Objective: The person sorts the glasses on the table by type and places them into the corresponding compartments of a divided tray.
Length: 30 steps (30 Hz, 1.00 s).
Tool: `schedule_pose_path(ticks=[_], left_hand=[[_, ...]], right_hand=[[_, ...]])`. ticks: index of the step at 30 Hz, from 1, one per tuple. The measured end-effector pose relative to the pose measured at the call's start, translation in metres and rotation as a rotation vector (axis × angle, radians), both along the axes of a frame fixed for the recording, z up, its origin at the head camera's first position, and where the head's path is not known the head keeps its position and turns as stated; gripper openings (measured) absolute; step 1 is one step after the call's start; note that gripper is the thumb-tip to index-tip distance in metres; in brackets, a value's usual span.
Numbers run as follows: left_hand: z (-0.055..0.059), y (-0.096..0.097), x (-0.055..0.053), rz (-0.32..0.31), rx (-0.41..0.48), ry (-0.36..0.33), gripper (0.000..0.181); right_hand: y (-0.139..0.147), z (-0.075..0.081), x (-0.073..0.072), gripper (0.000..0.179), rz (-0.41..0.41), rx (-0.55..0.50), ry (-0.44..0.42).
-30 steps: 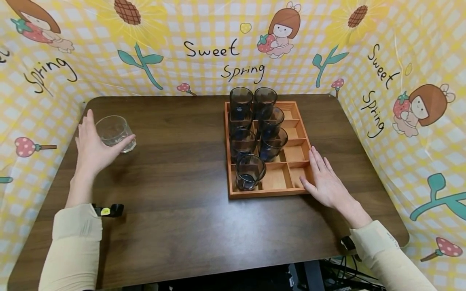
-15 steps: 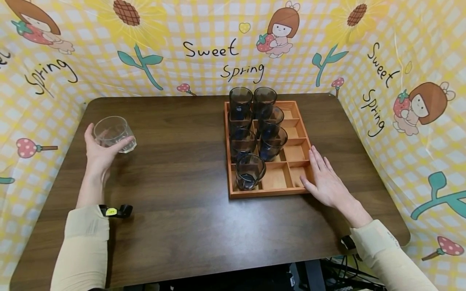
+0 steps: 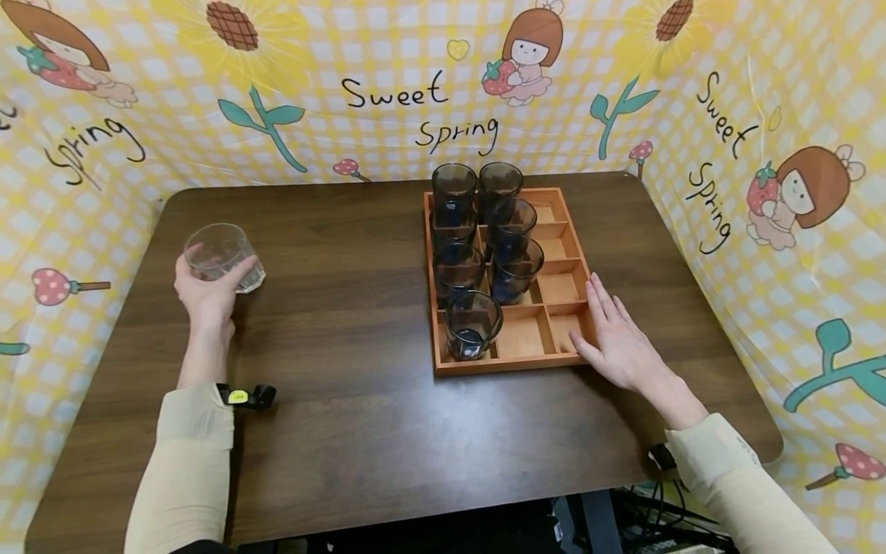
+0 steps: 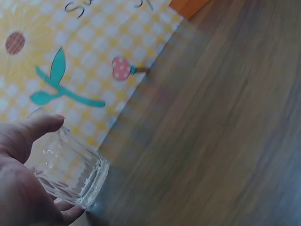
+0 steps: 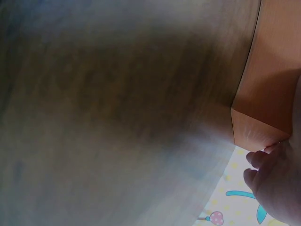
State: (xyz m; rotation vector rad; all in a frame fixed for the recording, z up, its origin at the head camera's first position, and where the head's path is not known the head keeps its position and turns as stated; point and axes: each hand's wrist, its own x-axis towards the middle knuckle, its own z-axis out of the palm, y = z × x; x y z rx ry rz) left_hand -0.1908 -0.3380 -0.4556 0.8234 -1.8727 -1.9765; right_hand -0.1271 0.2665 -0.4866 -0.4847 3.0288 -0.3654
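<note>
My left hand (image 3: 206, 298) grips a clear glass tumbler (image 3: 223, 245) at the left of the table, thumb on the near side and fingers around the far left. In the left wrist view the tumbler (image 4: 70, 169) tilts, its thick faceted base close over the wood. My right hand (image 3: 624, 348) rests with straight fingers along the right edge of a divided wooden tray (image 3: 512, 367), near its front corner. Several smoked dark glasses, the nearest of them a short tumbler (image 3: 473, 327), stand in the tray's left and middle columns. The right wrist view shows the tray's outer wall (image 5: 268, 94) beside that hand.
The dark wooden table (image 3: 332, 400) has a bare stretch between the clear tumbler and the tray. A yellow checked cloth (image 3: 388, 46) with printed figures hangs behind and at both sides. Cables (image 3: 664, 508) show below the front right edge.
My left hand has closed in around the clear tumbler from an open pose, its forearm swinging right. The tumbler has shifted slightly right. My right hand stays at the tray.
</note>
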Motion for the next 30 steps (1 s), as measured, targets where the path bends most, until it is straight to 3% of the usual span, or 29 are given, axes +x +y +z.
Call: schedule_pose_path(ticks=[5, 10, 17, 22, 30], left_hand=[[-0.001, 0.020, -0.001, -0.035, 0.011, 0.026, 0.081], [0.005, 0.045, -0.006, -0.101, 0.005, 0.084, 0.080], [0.027, 0.082, -0.011, -0.194, 0.006, 0.158, 0.076], [0.046, 0.110, -0.012, -0.298, -0.032, 0.189, 0.074], [0.066, 0.157, -0.023, -0.446, -0.147, 0.270, 0.075]], right_hand=[[-0.002, 0.002, -0.001, 0.089, 0.007, -0.007, 0.008], [-0.001, 0.002, 0.000, 0.089, -0.001, 0.006, -0.007], [0.001, 0.001, 0.000, 0.088, -0.002, 0.010, -0.002], [0.002, -0.001, -0.001, 0.088, 0.002, 0.011, 0.009], [0.002, 0.000, -0.001, 0.089, 0.004, 0.009, 0.022]])
